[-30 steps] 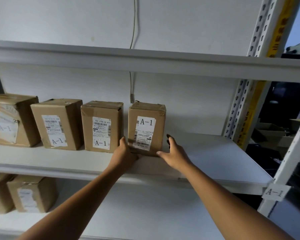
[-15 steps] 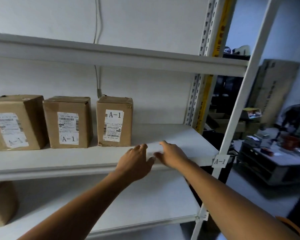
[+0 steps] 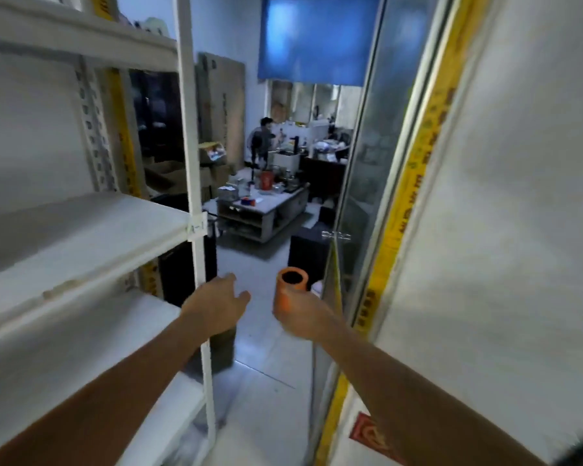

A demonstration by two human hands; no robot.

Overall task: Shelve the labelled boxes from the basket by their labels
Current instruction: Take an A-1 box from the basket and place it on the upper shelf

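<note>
- The person's left grip (image 3: 217, 306) hangs in the air with fingers loosely spread and holds nothing; it sits just in front of the white shelf upright (image 3: 196, 210).
- The right grip (image 3: 302, 319) is curled round an orange tube-like handle (image 3: 290, 290), whose dark open end faces up and away; the fingers themselves are blurred.
- The two grips are near each other, the handle standing between them and a little above.
- To the left of the left grip runs the white shelf (image 3: 81, 230), with a small "A-1" tag (image 3: 196, 227) on the upright above that grip.
- No labelled boxes or basket can be seen from the head view here.
- To the right of the right grip stands a yellow-striped post (image 3: 411, 196) and a pale wall (image 3: 519, 196).
- Far beyond both grips, a cluttered low bench (image 3: 266, 210) stands in a room where another person (image 3: 261, 137) is by a desk, under a blue blind (image 3: 317, 38).
</note>
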